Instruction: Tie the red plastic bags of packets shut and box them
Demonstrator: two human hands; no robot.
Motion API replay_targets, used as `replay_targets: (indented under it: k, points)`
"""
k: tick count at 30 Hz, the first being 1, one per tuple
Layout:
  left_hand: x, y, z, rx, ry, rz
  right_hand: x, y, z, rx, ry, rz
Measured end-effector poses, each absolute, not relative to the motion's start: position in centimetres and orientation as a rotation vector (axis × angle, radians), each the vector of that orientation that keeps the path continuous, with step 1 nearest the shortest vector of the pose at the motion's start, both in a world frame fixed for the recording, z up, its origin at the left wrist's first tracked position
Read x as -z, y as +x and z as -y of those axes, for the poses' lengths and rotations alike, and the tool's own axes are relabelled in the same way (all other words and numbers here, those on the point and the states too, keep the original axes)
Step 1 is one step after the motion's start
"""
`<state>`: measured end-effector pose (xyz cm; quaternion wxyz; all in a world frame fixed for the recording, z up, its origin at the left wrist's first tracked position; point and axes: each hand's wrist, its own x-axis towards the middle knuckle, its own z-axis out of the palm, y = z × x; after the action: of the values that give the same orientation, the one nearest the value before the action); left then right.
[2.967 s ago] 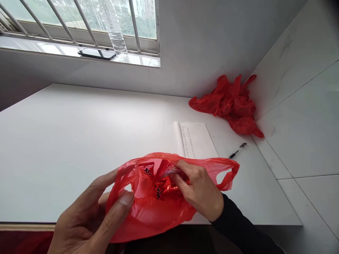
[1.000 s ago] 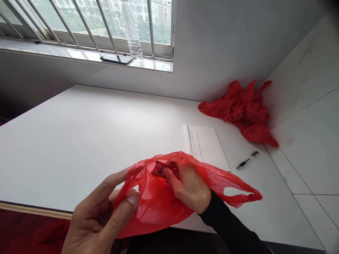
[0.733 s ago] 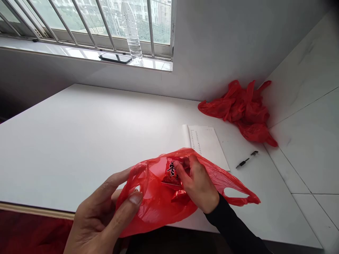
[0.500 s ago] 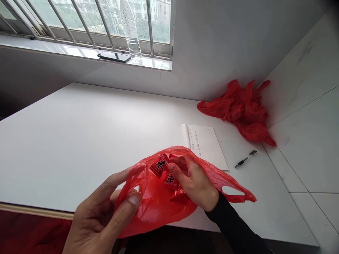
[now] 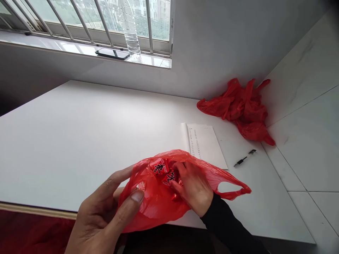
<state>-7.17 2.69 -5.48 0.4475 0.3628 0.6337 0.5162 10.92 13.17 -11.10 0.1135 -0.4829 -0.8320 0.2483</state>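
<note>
Since half a second ago the right hand point(image 5: 193, 187) has sunk a little deeper into the bag point(image 5: 159, 201), and the packets point(image 5: 161, 168) it fingers have dropped lower in the bag's mouth; the left hand point(image 5: 106, 215) has kept its grip.

Largest is the white table point(image 5: 79, 141), running from the grey wall to the near edge, with a tiled wall point(image 5: 304, 106) on the right. Above the far wall is a barred window point(image 5: 106, 17) whose sill carries a clear bottle point(image 5: 129, 31) and a dark phone point(image 5: 112, 53) just beside it.

Crumpled red bags point(image 5: 238, 109) lie in the far right corner of the table. Nearer, a sheet of paper point(image 5: 205, 144) lies flat, touching the far rim of the bag, and a pen point(image 5: 245, 157) lies apart to its right.

The bag sits open at the near table edge, between both hands. The left hand pinches its near left rim, thumb on top and fingers beneath the plastic, closed on it. The right hand is inside the mouth, fingers curled narrowly around red packets printed with dark characters; the packets lie at the fingertips, toward the bag's far left side. One loop handle point(image 5: 233, 188) trails out to the right of the wrist.
</note>
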Motion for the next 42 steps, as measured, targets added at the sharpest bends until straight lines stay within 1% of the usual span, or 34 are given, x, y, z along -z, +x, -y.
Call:
replay_targets:
  k: [7, 11, 18, 26, 29, 34, 36, 39, 42]
  points:
    - [5.7, -7.5, -2.7, -1.320, 0.871, -1.534, 11.3, 11.6, -12.8, -1.022, -1.190, 2.241]
    - [5.4, -7.3, -2.7, -1.346, 0.850, -1.526, 10.2, 11.6, -12.9, -1.195, -1.207, 2.128]
    - [5.5, -7.5, -2.2, -1.358, 0.850, -1.489, 9.2, 11.7, -12.7, -1.176, -1.164, 2.118]
    - [4.9, -7.2, -1.9, -1.349, 0.806, -1.551, 9.4, 11.9, -12.5, -1.278, -1.255, 2.128]
    - [4.6, -6.9, -2.0, -1.371, 0.763, -1.572, 9.5, 12.7, -12.4, -1.196, -1.219, 2.217]
    - [4.8, -6.7, -2.3, -1.353, 0.780, -1.595, 9.0, 14.4, -12.1, -0.826, -1.382, 2.488]
    - [4.9, -6.7, -2.5, -1.342, 0.792, -1.580, 9.0, 14.6, -11.9, -0.726, -1.427, 2.607]
    - [5.1, -6.7, -2.6, -1.311, 0.865, -1.507, 9.5, 14.4, -11.8, -0.675, -1.426, 2.665]
    - [5.5, -6.8, -2.6, -1.308, 0.878, -1.548, 10.3, 14.1, -11.8, -0.637, -1.447, 2.647]
